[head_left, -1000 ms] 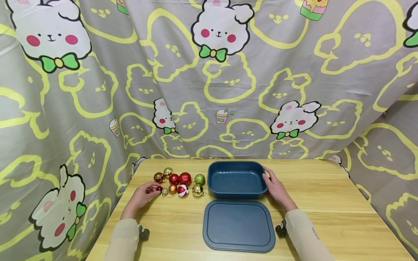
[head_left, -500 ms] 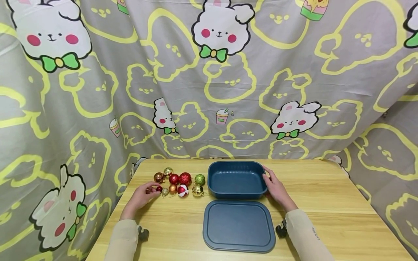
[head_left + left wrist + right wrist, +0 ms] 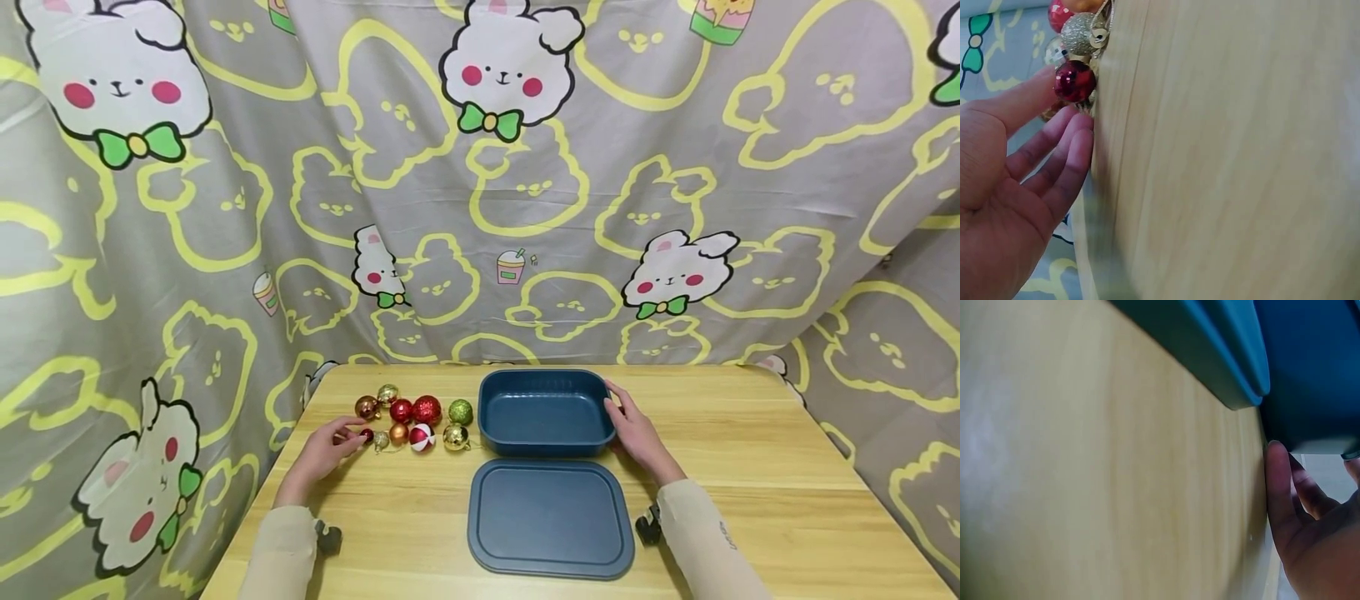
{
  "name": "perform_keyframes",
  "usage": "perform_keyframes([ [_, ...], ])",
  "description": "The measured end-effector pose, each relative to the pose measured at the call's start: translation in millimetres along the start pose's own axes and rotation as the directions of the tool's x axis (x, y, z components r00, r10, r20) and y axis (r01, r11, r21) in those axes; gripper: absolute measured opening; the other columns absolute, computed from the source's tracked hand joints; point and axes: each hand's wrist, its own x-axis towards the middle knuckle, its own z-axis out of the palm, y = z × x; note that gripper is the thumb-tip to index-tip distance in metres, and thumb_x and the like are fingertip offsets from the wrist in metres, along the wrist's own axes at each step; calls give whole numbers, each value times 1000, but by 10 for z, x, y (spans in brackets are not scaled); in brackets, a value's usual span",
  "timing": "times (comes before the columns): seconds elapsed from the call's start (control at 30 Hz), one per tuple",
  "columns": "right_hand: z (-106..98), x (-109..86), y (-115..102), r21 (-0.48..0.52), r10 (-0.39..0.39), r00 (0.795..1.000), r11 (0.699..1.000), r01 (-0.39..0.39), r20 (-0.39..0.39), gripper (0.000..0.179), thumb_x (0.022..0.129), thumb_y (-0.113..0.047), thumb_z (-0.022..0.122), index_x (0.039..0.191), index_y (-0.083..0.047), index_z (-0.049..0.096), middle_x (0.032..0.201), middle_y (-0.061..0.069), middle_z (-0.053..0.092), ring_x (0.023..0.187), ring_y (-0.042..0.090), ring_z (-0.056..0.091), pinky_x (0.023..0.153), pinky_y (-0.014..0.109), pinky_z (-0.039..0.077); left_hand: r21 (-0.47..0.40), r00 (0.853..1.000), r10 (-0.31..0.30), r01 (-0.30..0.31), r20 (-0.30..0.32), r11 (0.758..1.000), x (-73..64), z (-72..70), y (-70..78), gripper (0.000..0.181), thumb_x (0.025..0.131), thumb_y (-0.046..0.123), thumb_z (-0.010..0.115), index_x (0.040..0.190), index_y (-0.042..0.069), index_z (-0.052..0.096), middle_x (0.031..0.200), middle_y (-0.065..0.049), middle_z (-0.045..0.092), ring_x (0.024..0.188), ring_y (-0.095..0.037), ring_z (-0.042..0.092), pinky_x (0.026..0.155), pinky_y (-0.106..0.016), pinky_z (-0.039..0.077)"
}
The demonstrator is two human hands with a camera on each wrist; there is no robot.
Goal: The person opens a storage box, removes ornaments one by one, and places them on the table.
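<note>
At the left of the table, my left hand reaches to a small shiny red bauble. In the left wrist view its thumb lies behind the bauble and the fingers extend just below it, loosely bent. Whether they touch it is hard to tell. Beside that bauble lies a glittery gold bauble. My right hand rests against the right side of a blue rectangular box, which stands uncovered with nothing in it. In the right wrist view the thumb lies low by the box wall, and the other fingers are partly hidden.
Several more baubles lie between the left hand and the box, among them a big red one, a green one and a red-and-white one. A blue-grey lid lies flat before the box. Patterned cloth hangs behind the table.
</note>
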Motion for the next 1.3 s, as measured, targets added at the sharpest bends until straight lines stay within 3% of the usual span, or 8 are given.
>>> perform_keyframes([
  [0.2, -39, 9, -17, -1, -8, 1000, 1000, 8, 13, 63, 111, -55, 31, 166, -27, 23, 145, 32, 51, 71, 26, 64, 59, 35, 58, 28, 998, -43, 44, -48, 999, -33, -76, 32, 41, 102, 22, 68, 139, 6, 62, 100, -9, 68, 83, -18, 66, 62, -27, 52],
  [0.43, -162, -9, -91, -16, -66, 998, 998, 66, 21, 62, 113, -49, 30, 167, -20, 20, 96, 27, 60, 64, 26, 62, 60, 37, 59, 203, 981, 114, -81, -159, 976, -85, -221, 196, 47, 105, 28, 64, 146, 7, 56, 126, -20, 65, 108, -37, 64, 86, -53, 56],
  [0.57, -312, -51, -192, -212, -197, 980, 959, 189, -14, 59, 114, -40, 34, 165, -11, 24, 113, 25, 61, 94, 35, 62, 85, 52, 55, 306, 956, 226, -162, -188, 938, -103, -308, 359, 56, 104, 27, 64, 155, 10, 46, 150, -25, 51, 134, -51, 47, 110, -71, 37],
  [0.73, -531, -188, -342, -401, -300, 954, 876, 268, -19, 60, 113, -41, 37, 166, -16, 24, 151, 29, 46, 135, 50, 44, 105, 72, 39, 465, 924, 340, -226, -177, 856, -109, -371, 582, 75, 102, 34, 66, 165, 21, 28, 167, -15, 35, 147, -47, 34, 117, -73, 25],
  [0.9, -723, -321, -459, -594, -467, 884, 713, 373, -5, 65, 108, -44, 51, 165, -21, 30, 164, 20, 36, 151, 46, 29, 121, 67, 24, 591, 882, 447, -283, -149, 755, -135, -412, 782, 79, 101, 43, 64, 166, 27, 24, 172, -5, 25, 153, -38, 30, 122, -65, 23],
  [1.03, -871, -430, -520, -730, -588, 809, 543, 416, 23, 76, 100, -55, 59, 165, -26, 30, 168, 14, 33, 161, 33, 15, 132, 54, 2, 661, 844, 517, -306, -145, 685, -187, -449, 915, 77, 101, 54, 58, 166, 30, 25, 171, -6, 30, 155, -36, 30, 125, -63, 16],
  [1.13, -969, -495, -528, -797, -665, 746, 433, 422, 34, 81, 97, -70, 53, 164, -29, 32, 170, 8, 30, 163, 26, 9, 132, 50, -3, 701, 817, 555, -305, -155, 645, -226, -471, 990, 75, 102, 66, 44, 165, 28, 29, 170, -6, 32, 157, -33, 27, 127, -63, 11],
  [1.3, -1067, -550, -520, -845, -764, 645, 323, 427, 34, 86, 94, -81, 38, 160, -26, 42, 171, 4, 30, 161, 29, 16, 131, 58, 4, 750, 771, 611, -294, -180, 593, -274, -488, 1075, 82, 100, 78, 22, 162, 26, 36, 170, -3, 31, 158, -32, 26, 130, -60, 4],
])
